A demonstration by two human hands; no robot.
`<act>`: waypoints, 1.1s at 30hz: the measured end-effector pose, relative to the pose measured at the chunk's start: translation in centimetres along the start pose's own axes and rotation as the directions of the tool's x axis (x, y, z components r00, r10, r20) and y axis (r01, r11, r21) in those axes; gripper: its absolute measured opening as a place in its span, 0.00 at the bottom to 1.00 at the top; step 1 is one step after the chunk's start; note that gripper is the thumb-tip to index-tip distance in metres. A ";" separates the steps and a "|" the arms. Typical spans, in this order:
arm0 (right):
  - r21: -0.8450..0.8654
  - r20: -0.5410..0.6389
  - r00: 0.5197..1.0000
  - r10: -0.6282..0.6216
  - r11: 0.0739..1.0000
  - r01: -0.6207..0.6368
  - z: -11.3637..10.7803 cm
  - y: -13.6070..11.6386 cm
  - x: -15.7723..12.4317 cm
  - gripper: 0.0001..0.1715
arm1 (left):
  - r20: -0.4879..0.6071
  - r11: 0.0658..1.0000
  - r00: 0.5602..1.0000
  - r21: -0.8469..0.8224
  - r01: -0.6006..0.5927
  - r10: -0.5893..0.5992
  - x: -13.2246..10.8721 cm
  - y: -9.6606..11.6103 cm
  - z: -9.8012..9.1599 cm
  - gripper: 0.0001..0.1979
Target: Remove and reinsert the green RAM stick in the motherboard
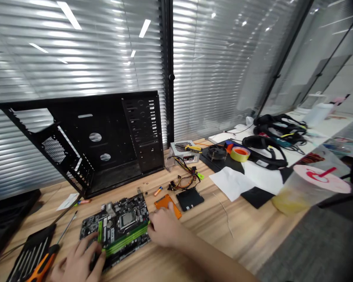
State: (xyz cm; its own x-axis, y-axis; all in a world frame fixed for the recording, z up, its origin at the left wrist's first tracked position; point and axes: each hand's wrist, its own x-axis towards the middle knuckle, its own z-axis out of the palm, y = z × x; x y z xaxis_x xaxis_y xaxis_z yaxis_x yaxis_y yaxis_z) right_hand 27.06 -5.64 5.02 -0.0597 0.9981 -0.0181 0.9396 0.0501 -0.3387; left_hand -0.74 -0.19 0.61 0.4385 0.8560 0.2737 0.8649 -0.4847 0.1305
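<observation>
A motherboard [128, 221] lies flat on the wooden table, its bare processor socket facing up and long green memory slots [126, 241] along its near side. At the left end of these slots is my left hand [79, 260], fingers bent and apart, with the fingertips touching the board. My right hand [166, 227] is curled at the slots' right end; its fingertips are pressed together there, and what they hold, if anything, is hidden. Just beyond the right hand lies an orange drive [167, 204], partly covered by it. A black drive [190, 198] rests beside that.
An open black computer case [111, 133] stands behind the board. A power supply [186, 150] with loose cables [186, 176] sits right of it. On the left are an orange-handled screwdriver [44, 262] and a tool pouch [32, 250]. A lidded cup [300, 190] stands at right.
</observation>
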 end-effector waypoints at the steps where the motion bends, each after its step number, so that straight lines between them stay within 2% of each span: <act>1: -0.006 -0.004 1.000 -0.005 1.000 0.005 0.0 0.0 0.0 0.15 | 0.017 1.000 1.000 -0.012 0.010 -0.009 0.1 0.4 -0.4 0.16; 6: -0.027 0.027 0.998 -0.061 0.998 0.061 0.0 0.4 0.2 0.15 | 0.048 0.998 0.997 0.019 0.059 -0.060 0.6 1.7 -1.7 0.15; 13: -0.029 0.072 0.988 -0.134 0.990 0.136 0.1 1.1 0.4 0.15 | 0.041 1.000 0.999 -0.028 0.010 -0.009 0.7 2.2 -2.4 0.15; 25: -0.017 0.117 0.979 -0.166 0.985 0.169 -0.5 0.6 -0.1 0.15 | 0.043 0.996 0.999 -0.083 0.030 -0.026 -0.2 1.2 -0.5 0.15; 33: 0.006 0.155 0.972 -0.179 0.984 0.180 -0.6 0.6 -0.2 0.15 | 0.104 0.996 0.993 -0.068 0.058 -0.051 -0.6 1.4 -0.8 0.16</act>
State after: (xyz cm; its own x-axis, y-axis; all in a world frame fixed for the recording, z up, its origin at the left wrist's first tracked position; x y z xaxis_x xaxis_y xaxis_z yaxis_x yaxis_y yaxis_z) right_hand 27.89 -5.81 5.42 -0.2785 0.9549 -0.1027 0.9113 0.2290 -0.3423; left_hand 0.06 -1.51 1.42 0.4166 0.8937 0.1663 0.8704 -0.4449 0.2106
